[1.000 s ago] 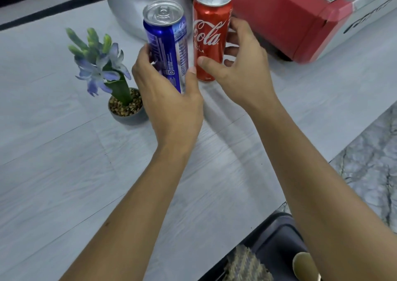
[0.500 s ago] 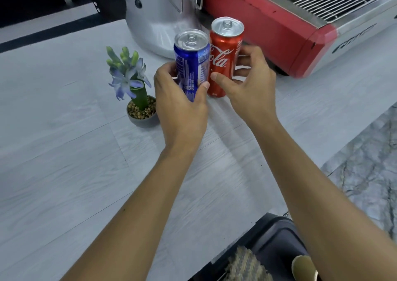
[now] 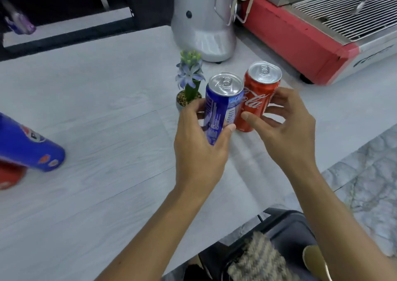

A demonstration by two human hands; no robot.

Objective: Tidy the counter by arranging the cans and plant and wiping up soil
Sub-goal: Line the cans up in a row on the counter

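Observation:
Two slim cans stand upright side by side on the pale wood-grain counter [image 3: 107,195]. My left hand [image 3: 199,143] wraps the blue can [image 3: 221,106]. My right hand [image 3: 283,128] curls around the red Coca-Cola can [image 3: 255,100], thumb at its front and fingers behind. The cans touch each other. Just behind the blue can sits a small grey pot with a purple-flowered plant [image 3: 189,81], partly hidden by my left fingers. No soil shows on the counter.
A silver appliance [image 3: 202,27] and a red machine with a metal grille [image 3: 300,36] stand at the back. At the left edge lie a blue can [image 3: 28,149] and a red one [image 3: 8,175]. A black bin with a woven cloth [image 3: 260,257] sits below the counter's front edge.
The view has pulled back and swung left, bringing the cans at the left edge into sight. The two held cans now stand closer to the plant pot, with both hands still on them.

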